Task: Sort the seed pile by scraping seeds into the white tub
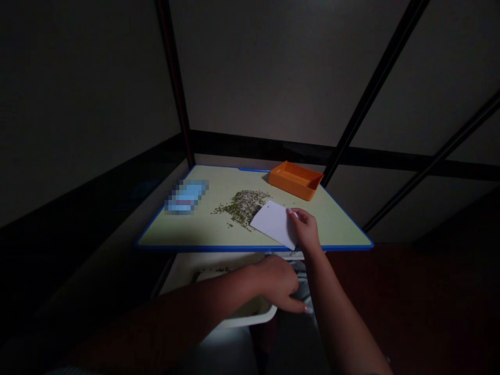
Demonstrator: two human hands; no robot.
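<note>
My right hand (307,229) is closed on the right edge of a flat white scraper card (273,223) with a small hole near one corner. The card's left edge touches a heap of small green and pale grains (246,203) spread over a pale tabletop (332,224) with a blue rim. Below the table's front edge, my left hand (277,284) is over the right side of a white tray (250,320). Its thumb stretches out to the right, while the other fingers are mostly hidden. I see nothing held in it. Some dark grains lie in the tray.
An orange open box (295,182) stands at the table's back right. A blurred blue object (187,197) lies at the left side. Panelled walls (258,67) with dark strips rise behind and to the left of the table.
</note>
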